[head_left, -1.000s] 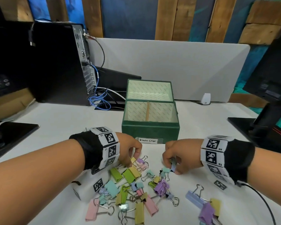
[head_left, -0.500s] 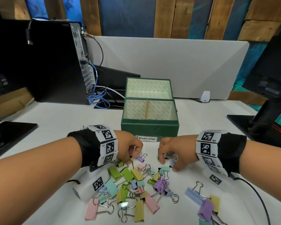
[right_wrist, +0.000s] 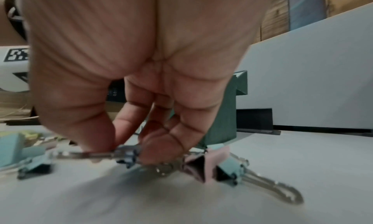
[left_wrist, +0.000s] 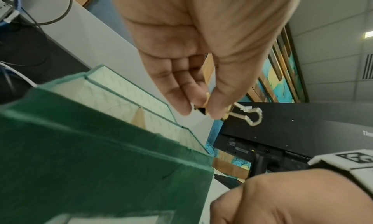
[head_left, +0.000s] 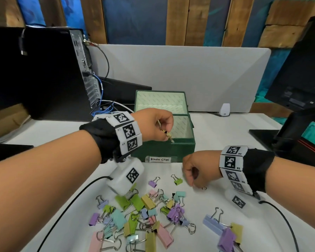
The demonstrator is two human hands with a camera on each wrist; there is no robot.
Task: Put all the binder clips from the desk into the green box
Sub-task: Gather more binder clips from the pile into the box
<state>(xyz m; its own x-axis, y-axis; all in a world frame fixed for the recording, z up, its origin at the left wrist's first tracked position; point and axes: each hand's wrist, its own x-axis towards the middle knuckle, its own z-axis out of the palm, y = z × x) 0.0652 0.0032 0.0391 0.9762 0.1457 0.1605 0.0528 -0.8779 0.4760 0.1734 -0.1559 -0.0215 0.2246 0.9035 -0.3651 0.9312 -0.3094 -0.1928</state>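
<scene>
Black computer tower (head_left: 49, 73) at the worktop's (head_left: 225, 135) far left, blue cables (head_left: 102, 110) trailing behind; grey divider panel (head_left: 189, 75) along the back; small white device (head_left: 224, 110) at its foot; dark monitor (head_left: 298, 79) standing at right.

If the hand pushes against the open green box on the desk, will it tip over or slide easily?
The open green fabric-covered box looks low and wide, so it would probably slide, not tip. Its raised lid leans back, so a hard frontal push might rock it. The visible compartment looks empty, so it is likely light on the white desk.
</scene>
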